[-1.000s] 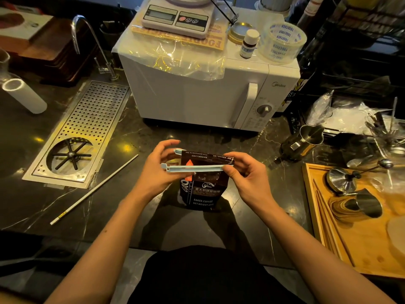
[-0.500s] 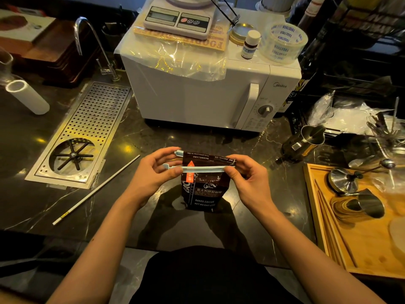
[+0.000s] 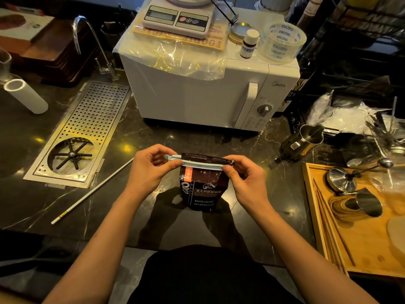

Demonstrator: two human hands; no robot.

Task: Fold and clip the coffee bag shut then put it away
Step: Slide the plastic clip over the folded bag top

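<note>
A dark brown coffee bag (image 3: 202, 189) stands upright on the black marble counter, straight in front of me. A pale blue bag clip (image 3: 197, 163) lies across its folded top, its two bars nearly together. My left hand (image 3: 151, 170) pinches the clip's left end between thumb and fingers. My right hand (image 3: 243, 178) pinches the clip's right end and the bag's top corner. The bag's top edge (image 3: 208, 157) shows just above the clip.
A white microwave (image 3: 197, 93) stands close behind the bag, carrying a scale (image 3: 177, 17) and tape roll (image 3: 281, 41). A perforated steel drain tray (image 3: 81, 137) and a long white stick (image 3: 92, 191) lie at left. A wooden tray (image 3: 359, 244) with steel tools sits at right, a metal pitcher (image 3: 304, 140) behind it.
The clip's front bar has swung up toward the back bar across the bag top. Both hands have shifted slightly and stay on the clip's ends.
</note>
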